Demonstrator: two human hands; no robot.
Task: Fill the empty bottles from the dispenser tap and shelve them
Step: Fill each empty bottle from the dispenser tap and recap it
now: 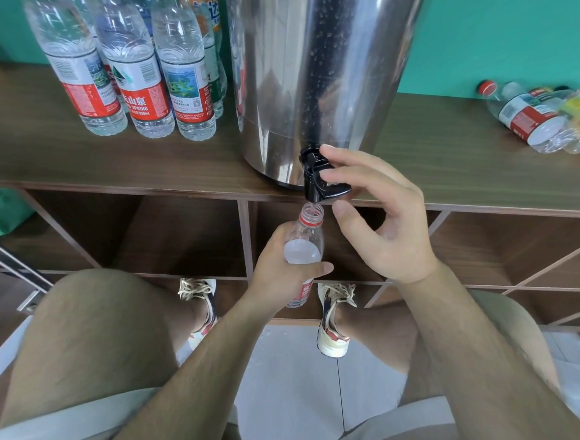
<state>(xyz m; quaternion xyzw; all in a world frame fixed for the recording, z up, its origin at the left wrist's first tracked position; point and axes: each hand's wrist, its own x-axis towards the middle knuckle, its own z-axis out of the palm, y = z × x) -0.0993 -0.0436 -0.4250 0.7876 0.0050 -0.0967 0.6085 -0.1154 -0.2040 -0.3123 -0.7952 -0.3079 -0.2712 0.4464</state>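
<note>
Left hand (281,266) grips a clear plastic bottle with a red neck ring and red label (308,232). Fingers are wrapped round the body, thumb laid across the front. The bottle is uncapped and upright, its mouth just beneath the spout of the black plastic tap (316,180), near it but not clearly touching. A pale oval shows inside the bottle's shoulder; fill level cannot be judged.

Right hand (385,227) is at the tap. Index and middle fingers (338,175) are curled over the top of the lever, thumb below it beside the spout, pinching the lever between them.

The tap juts from the base of a tall cylindrical stainless-steel dispenser (322,63), which stands at the front edge of a brown wood-grain tabletop (71,152). Droplets speckle the metal.

Left of the dispenser is a cluster of upright clear water bottles with red-and-white labels (138,76), three in front and more behind, standing close together on the tabletop.

At far right, well apart from the dispenser, lies a heap of clear plastic bottles on their sides (528,117), one with a red cap.

Under the tabletop are open wooden shelf compartments (186,234). The held bottle hangs in front of these, above pale floor tiles (292,374) and a pair of cream laced shoes (335,323). A teal wall (507,15) stands behind.
</note>
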